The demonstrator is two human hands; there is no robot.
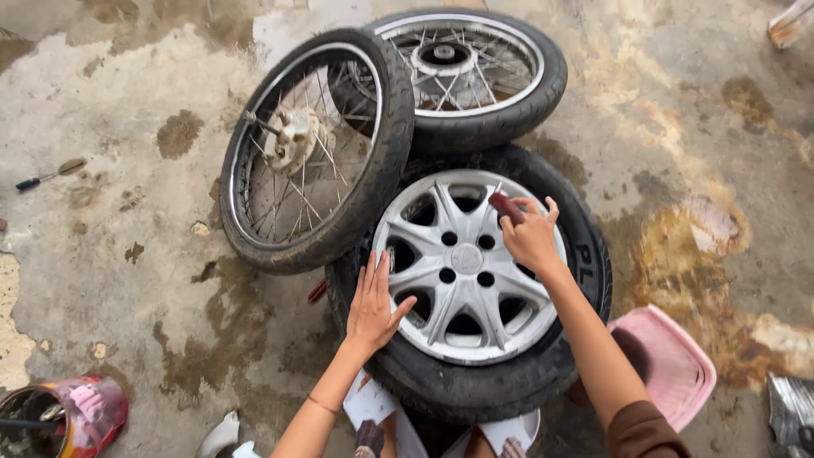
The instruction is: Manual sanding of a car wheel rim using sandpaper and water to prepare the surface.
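A car wheel with a silver alloy rim and black tyre lies flat on the concrete in front of me. My left hand rests flat and open on the tyre's near left edge, fingers spread over the rim. My right hand is closed around a small dark red object, pressed against the upper right part of the rim. A spoked motorcycle wheel leans on the car wheel's upper left. A second spoked wheel lies behind it.
A pink plastic stool stands at the lower right. A red-rimmed bucket sits at the lower left corner. A small tool with a dark handle lies on the stained, wet concrete at the far left.
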